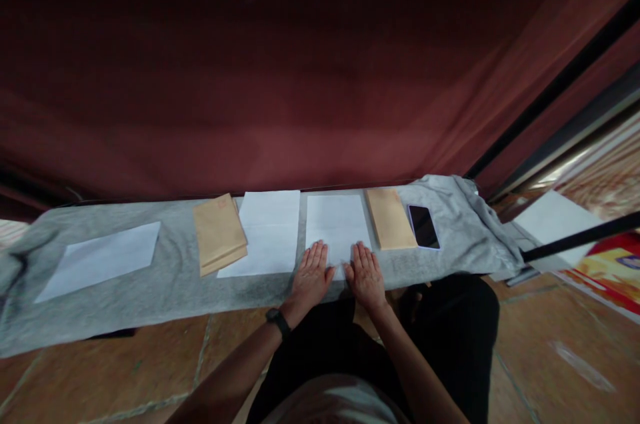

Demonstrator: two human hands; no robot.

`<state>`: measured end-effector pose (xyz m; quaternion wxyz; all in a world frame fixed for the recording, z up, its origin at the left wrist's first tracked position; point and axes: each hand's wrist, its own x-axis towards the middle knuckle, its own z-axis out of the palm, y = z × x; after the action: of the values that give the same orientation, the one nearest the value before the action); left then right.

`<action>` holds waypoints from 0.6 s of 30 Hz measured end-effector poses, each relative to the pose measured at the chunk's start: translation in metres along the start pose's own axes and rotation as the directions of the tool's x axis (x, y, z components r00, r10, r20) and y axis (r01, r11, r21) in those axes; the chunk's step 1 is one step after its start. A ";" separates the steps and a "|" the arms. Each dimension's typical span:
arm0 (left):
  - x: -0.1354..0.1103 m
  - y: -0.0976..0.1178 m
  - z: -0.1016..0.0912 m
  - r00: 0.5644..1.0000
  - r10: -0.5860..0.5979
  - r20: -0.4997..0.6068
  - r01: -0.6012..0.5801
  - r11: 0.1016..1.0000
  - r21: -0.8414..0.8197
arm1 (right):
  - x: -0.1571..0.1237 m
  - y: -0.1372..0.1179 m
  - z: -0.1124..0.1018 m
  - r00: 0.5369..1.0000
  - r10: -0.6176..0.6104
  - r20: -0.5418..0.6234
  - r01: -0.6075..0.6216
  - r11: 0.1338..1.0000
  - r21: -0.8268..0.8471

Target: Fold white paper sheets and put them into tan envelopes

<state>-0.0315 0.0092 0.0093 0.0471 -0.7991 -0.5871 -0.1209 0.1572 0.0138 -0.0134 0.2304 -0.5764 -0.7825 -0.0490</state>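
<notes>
A white sheet of paper (336, 221) lies on the grey cloth in front of me. My left hand (313, 272) rests flat on its near left corner, fingers stretched forward. On the near right corner lies my right hand (367, 277), also flat with its fingers out. Neither hand holds anything. Left of this sheet is a second white paper (273, 231), partly under a small stack of brown envelopes (219, 231). Close to the right side of my sheet are more brown envelopes (391, 219), and beside them a phone (424, 227) with a dark screen.
A long narrow surface covered with a grey cloth (180, 297) runs across in front of me. Another white paper (103, 259) lies at its left. Behind rises a dark red panel (300, 91). Black bars (560, 91) and a white sheet (557, 224) are at the right.
</notes>
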 end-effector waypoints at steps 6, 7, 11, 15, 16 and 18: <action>-0.008 0.001 -0.001 0.999 -0.038 0.020 0.038 0.999 0.000 | -0.008 0.006 -0.003 1.000 0.003 -0.016 -0.003 1.000 -0.006; -0.009 0.001 0.000 0.999 -0.039 0.004 0.039 0.999 -0.006 | -0.009 0.007 -0.003 1.000 0.007 -0.018 -0.007 1.000 -0.005; -0.014 0.000 0.005 0.996 -0.060 -0.072 0.059 0.998 -0.023 | -0.013 0.012 -0.006 0.999 0.032 -0.009 -0.032 0.999 -0.009; -0.017 0.001 0.006 0.993 -0.085 -0.084 0.083 0.996 -0.023 | -0.017 0.017 -0.010 0.999 0.053 0.007 -0.053 0.998 -0.024; -0.018 0.002 0.005 0.993 -0.095 -0.075 0.094 0.995 -0.021 | -0.018 0.018 -0.011 0.998 0.057 0.008 -0.057 0.998 -0.028; -0.019 0.003 0.004 0.991 -0.122 -0.054 0.122 0.992 -0.013 | -0.021 0.020 -0.013 0.998 0.067 0.007 -0.066 0.997 -0.034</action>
<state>-0.0333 -0.0081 0.0005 0.0519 -0.7583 -0.6327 -0.1483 0.1845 -0.0020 -0.0147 0.2191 -0.6061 -0.7629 -0.0521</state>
